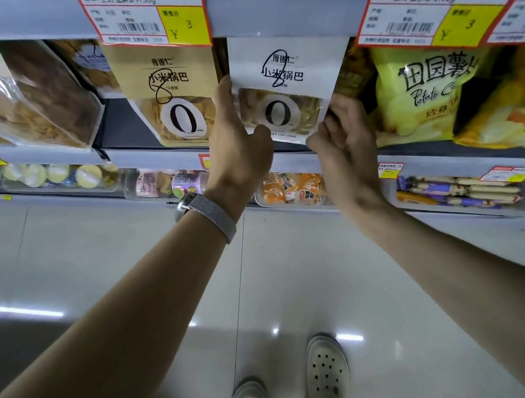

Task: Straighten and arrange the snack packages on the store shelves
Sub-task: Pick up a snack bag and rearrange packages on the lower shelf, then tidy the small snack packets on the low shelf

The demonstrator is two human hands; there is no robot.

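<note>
The left grip is filling the narrow slot between the tan pouch and the white pouch. The right grip is squeezing in beside the yellow chip bag, which is crowding that side. A price tag is hanging over the tan pouch's top, blocking entry from above. A dark gap is lying open between the tan pouch and the clear bag.

Price tag hides top of tan package; small print blurred.
</note>
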